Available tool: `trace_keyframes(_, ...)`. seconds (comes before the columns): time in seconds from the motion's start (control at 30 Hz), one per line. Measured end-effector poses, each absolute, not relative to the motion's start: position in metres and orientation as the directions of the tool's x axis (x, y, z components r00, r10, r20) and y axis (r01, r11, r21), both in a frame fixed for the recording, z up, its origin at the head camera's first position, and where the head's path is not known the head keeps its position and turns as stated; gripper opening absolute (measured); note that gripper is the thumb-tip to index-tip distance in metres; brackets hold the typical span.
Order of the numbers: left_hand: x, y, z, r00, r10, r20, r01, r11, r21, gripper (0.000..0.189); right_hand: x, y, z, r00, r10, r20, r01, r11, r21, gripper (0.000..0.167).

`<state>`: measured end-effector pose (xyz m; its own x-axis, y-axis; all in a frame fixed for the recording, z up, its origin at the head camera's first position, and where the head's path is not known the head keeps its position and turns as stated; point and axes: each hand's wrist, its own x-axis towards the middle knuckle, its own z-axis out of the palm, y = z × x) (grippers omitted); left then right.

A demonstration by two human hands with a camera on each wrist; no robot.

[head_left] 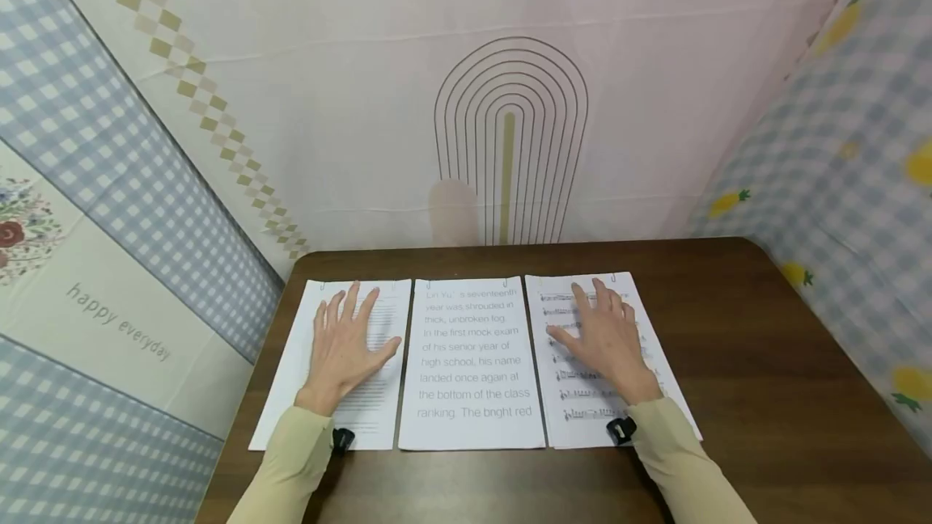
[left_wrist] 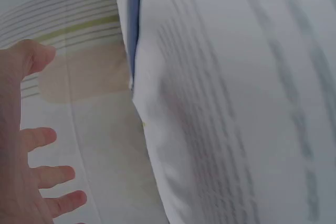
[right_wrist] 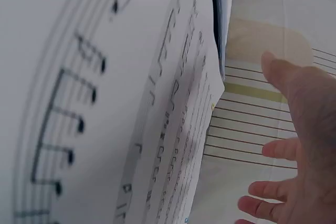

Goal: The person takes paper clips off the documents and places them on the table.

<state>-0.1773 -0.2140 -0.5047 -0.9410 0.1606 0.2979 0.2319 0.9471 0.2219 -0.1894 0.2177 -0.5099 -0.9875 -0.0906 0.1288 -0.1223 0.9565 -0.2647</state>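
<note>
Three sets of white paper lie side by side. Over the left one, a page of small printed lines [head_left: 287, 411], my left hand [head_left: 344, 350] is spread with fingers apart and holds nothing. Between the hands lies a large-print text page [head_left: 469, 354]. Above the sheet music [head_left: 582, 396] on the right, my right hand [head_left: 607, 342] is spread too, with nothing in it. In the left wrist view a gap shows between the fingers [left_wrist: 63, 176] and the page; the right wrist view likewise shows the fingers [right_wrist: 281, 150] apart from the music.
Small clips sit along the papers' top edges. The papers rest on a dark brown wooden table [head_left: 757, 395]. Behind it hangs a pale patterned cloth [head_left: 349, 128], with checked cloth [head_left: 815, 217] at the sides. Each wrist wears a black device [head_left: 621, 430].
</note>
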Motion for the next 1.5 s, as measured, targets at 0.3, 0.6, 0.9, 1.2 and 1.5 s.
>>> trace_keyframes(0.3,-0.161,-0.178,-0.495,-0.924,0.159,0.347,0.286,0.89,0.354,0.072,-0.177,0.239,-0.496,-0.998,0.018,0.061,-0.015,0.863,-0.506,0.063)
trace_keyframes(0.6,-0.129,-0.119,-0.509,-0.894,0.342,0.288,0.429,0.839,0.334,0.066,-0.166,0.265,-0.494,-0.992,0.091,-0.088,0.122,0.863,-0.49,0.068)
trace_keyframes(0.9,-0.088,-0.049,-0.509,-0.788,0.6,0.14,0.614,0.749,0.249,0.065,-0.154,0.291,-0.493,-0.974,0.152,-0.166,0.216,0.843,-0.493,0.073)
trace_keyframes(1.2,-0.061,0.008,-0.496,-0.789,0.614,-0.001,0.481,0.619,0.621,0.054,-0.145,0.3,-0.495,-0.945,0.185,-0.271,0.295,0.839,-0.458,0.083)
trace_keyframes(1.5,-0.07,0.043,-0.504,-0.721,0.693,-0.025,0.637,0.676,0.37,0.055,-0.144,0.305,-0.491,-0.932,0.17,-0.321,0.305,0.848,-0.434,0.081)
